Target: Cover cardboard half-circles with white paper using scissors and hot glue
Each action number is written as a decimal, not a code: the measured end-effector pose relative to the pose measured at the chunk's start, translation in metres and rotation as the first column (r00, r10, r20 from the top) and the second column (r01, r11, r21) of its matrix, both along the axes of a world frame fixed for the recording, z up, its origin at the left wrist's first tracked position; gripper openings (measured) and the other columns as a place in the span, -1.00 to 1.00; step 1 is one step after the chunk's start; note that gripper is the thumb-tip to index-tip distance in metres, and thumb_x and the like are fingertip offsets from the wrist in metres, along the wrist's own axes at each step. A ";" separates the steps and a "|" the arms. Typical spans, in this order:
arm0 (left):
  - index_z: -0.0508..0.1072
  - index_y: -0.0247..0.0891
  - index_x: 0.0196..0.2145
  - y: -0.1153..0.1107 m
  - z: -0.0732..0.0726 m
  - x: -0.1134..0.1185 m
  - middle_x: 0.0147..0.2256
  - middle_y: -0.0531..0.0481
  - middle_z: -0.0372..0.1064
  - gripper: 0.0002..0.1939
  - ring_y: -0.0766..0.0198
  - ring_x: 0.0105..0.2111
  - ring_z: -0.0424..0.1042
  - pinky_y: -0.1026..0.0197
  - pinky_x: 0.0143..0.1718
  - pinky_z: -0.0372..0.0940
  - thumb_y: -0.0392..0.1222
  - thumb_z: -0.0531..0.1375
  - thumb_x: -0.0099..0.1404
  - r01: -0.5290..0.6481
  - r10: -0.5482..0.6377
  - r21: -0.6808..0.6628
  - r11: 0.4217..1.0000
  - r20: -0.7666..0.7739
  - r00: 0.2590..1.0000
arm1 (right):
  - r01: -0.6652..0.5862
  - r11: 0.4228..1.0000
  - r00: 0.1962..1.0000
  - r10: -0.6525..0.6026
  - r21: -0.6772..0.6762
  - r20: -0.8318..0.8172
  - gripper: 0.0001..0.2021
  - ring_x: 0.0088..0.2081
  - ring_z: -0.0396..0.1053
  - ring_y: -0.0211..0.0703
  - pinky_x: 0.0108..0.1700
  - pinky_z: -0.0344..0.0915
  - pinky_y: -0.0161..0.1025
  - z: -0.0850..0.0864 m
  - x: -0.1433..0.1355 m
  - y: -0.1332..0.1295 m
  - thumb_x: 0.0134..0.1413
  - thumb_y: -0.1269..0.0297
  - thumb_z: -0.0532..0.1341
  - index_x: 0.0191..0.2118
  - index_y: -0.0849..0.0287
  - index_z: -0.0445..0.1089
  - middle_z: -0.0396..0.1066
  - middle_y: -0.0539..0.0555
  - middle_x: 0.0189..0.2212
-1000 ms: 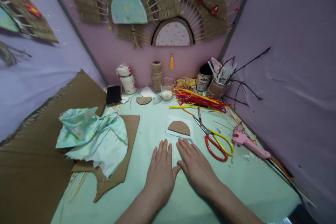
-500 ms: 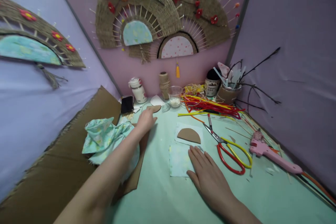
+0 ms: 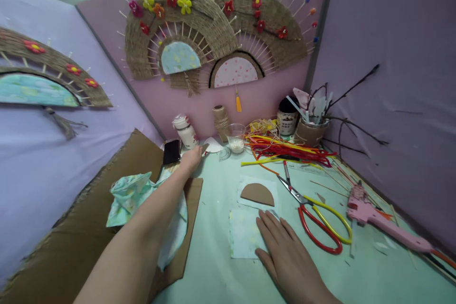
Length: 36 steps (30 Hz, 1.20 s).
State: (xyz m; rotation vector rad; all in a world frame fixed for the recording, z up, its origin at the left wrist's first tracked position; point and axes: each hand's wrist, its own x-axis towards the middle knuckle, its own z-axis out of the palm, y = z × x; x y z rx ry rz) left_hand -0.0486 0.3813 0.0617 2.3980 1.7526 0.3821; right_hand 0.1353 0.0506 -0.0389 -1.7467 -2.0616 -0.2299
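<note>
My left hand (image 3: 191, 160) reaches to the back left of the table, its fingers closed on a small brown cardboard piece (image 3: 205, 147) that shows only in part, tilted up. Beside it lie a white paper piece (image 3: 213, 145) and a clear protractor (image 3: 224, 154). Flat on the table rests my right hand (image 3: 281, 242), fingers stretched over the right edge of a pale floral fabric square (image 3: 244, 235). Just beyond that, a cardboard half-circle (image 3: 258, 194) lies on a white-looking fabric square (image 3: 243, 185).
Scissors (image 3: 322, 216), a red pen (image 3: 287, 172) and a pink glue gun (image 3: 386, 223) lie to the right. Behind are pipe cleaners (image 3: 285, 148), a cup of white bits (image 3: 236, 145), twine (image 3: 221, 123) and a bottle (image 3: 185, 132). Crumpled floral fabric (image 3: 130, 194) sits left on cardboard (image 3: 190, 218).
The cardboard piece at my left hand has tipped up from lying flat, and that hand has shifted slightly left. My right hand stays on the fabric. The head view has tilted up a little.
</note>
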 end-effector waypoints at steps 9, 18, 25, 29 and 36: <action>0.45 -0.32 -0.29 -0.153 0.019 0.015 -0.39 -0.02 0.39 -0.48 0.27 -0.41 0.32 0.30 -0.43 0.21 0.22 -0.02 0.30 0.323 0.036 -0.358 0.876 0.717 0.696 | 0.087 0.991 0.877 -0.029 0.099 -0.480 -0.68 0.14 0.32 0.12 0.19 0.08 0.23 0.026 0.004 -0.007 0.26 0.16 0.09 0.06 0.14 0.33 0.39 0.23 0.11; 0.34 -0.25 -0.50 -0.234 -0.003 0.027 -0.49 0.05 0.31 -0.55 0.28 -0.44 0.23 0.25 -0.37 0.15 0.08 -0.07 0.39 0.626 -0.316 -0.448 0.638 0.589 0.743 | 0.051 0.986 0.192 -0.165 -0.159 -0.967 -0.75 -0.55 0.35 -0.24 -0.51 0.31 -0.33 0.057 0.005 -0.007 0.08 0.08 0.24 -0.35 0.19 0.42 0.39 -0.02 -0.57; 0.27 -0.22 0.15 -0.261 -0.020 0.033 0.09 -0.23 0.31 -0.39 -0.03 0.09 0.28 -0.01 0.10 0.18 0.02 0.26 0.20 0.429 -0.355 -0.026 0.903 0.519 0.778 | 0.372 0.928 0.396 -0.141 0.018 -0.907 -0.86 -0.48 0.42 -0.21 -0.43 0.37 -0.29 0.053 0.003 -0.009 0.09 0.21 0.27 -0.36 0.17 0.47 0.50 0.03 -0.49; 0.11 -0.20 0.28 -0.276 -0.034 0.038 0.06 -0.29 0.25 -0.20 -0.09 0.07 0.26 -0.13 0.08 0.20 -0.03 0.31 0.16 0.418 -0.472 0.221 0.881 0.369 0.800 | 0.397 0.897 0.596 -0.093 0.193 -0.797 -0.96 -0.44 0.47 -0.21 -0.34 0.40 -0.29 0.051 0.000 -0.010 0.10 0.33 0.27 -0.33 0.15 0.47 0.54 0.03 -0.46; 0.15 -0.19 0.26 -0.275 -0.040 0.040 -0.02 -0.26 0.27 -0.35 -0.05 -0.01 0.30 -0.08 0.00 0.26 -0.17 0.23 0.25 0.412 -0.528 0.368 0.834 0.314 0.789 | 0.315 0.910 0.711 -0.036 0.272 -0.702 -0.94 -0.52 0.40 -0.27 -0.43 0.35 -0.33 0.054 -0.006 -0.010 0.15 0.32 0.25 -0.34 0.15 0.44 0.47 -0.01 -0.54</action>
